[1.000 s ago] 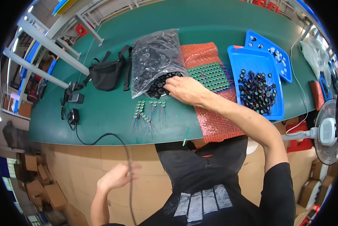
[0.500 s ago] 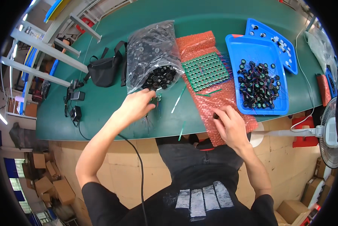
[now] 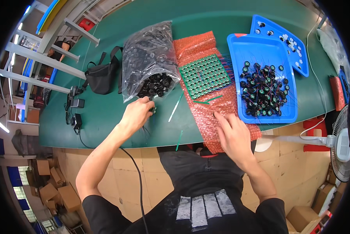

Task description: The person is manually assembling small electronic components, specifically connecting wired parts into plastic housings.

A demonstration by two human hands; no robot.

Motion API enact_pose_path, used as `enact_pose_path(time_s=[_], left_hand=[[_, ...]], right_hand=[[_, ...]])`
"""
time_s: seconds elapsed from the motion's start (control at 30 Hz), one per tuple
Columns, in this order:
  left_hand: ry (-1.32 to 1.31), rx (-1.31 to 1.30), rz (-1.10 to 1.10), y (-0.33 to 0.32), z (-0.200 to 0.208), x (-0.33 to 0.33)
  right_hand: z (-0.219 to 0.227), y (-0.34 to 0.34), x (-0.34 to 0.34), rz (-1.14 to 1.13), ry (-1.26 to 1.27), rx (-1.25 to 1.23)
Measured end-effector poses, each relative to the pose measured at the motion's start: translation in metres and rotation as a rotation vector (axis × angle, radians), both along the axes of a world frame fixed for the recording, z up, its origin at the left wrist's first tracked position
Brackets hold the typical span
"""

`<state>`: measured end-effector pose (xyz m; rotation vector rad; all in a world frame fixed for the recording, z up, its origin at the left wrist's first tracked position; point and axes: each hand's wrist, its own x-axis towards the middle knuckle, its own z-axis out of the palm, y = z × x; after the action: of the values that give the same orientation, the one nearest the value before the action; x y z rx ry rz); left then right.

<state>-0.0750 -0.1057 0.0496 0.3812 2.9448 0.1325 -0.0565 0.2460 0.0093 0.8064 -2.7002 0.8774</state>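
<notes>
My left hand [image 3: 135, 114] is closed in front of the bag's mouth, its fingers around small round green circuit boards [image 3: 153, 110]. Thin wires trail below that hand. The clear plastic bag [image 3: 149, 43] is full of small black round parts [image 3: 156, 85], which show at its opening. Over the pink bubble wrap [image 3: 200, 117], my right hand [image 3: 233, 134] has a small black round part [image 3: 214, 114] at its fingertips; the grip is partly hidden. Beyond it on the wrap lies a green panel of round circuit boards [image 3: 204, 76] with wires along its right edge.
A blue tray [image 3: 234, 46] at right holds many wired black parts with green boards. Behind it, another blue tray [image 3: 256, 23] carries white and black pieces. Green strips [image 3: 176, 106] lie on the green table [image 3: 104, 128]. A black bag [image 3: 103, 78] and power adapters [image 3: 77, 119] sit at left.
My right hand has shifted slightly left, with the small black part at its fingertips. My left hand has turned so that the green boards sit closer in its fingers. The view has shifted a little.
</notes>
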Motion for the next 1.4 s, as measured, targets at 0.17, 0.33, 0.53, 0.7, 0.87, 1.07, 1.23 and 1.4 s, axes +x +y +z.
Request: enact_pose_path(time_s=[0.17, 0.33, 0.53, 0.7, 0.87, 1.07, 1.23, 1.4], left_hand=[[-0.034, 0.092, -0.155, -0.005, 0.003, 0.005], [-0.025, 0.196, -0.055, -0.012, 0.018, 0.01], [0.279, 0.633, 0.254, 0.001, 0.064, -0.006], [0.379, 0.867, 0.173, 0.045, 0.077, 0.0], [0.333, 0.949, 0.057, 0.065, 0.067, 0.014], [0.235, 1.058, -0.018, 0.053, 0.064, 0.016], [-0.162, 1.118, 0.053, 0.037, 0.073, 0.012], [-0.657, 1.418, 0.098, 0.022, 0.082, 0.004]], right_hand=[[-0.01, 0.02, 0.063, 0.012, -0.108, -0.146], [-0.03, 0.016, 0.118, 0.027, -0.335, -0.249], [-0.004, 0.013, 0.086, 0.042, -0.278, -0.399], [0.061, -0.03, -0.004, 0.151, -0.184, -0.534], [0.08, -0.09, -0.035, 0.301, -0.489, -0.658], [0.078, -0.098, -0.035, 0.264, -0.537, -0.84], [0.088, -0.095, -0.057, 0.452, -0.169, -0.556], [0.072, -0.077, -0.078, 0.385, -0.498, -0.741]])
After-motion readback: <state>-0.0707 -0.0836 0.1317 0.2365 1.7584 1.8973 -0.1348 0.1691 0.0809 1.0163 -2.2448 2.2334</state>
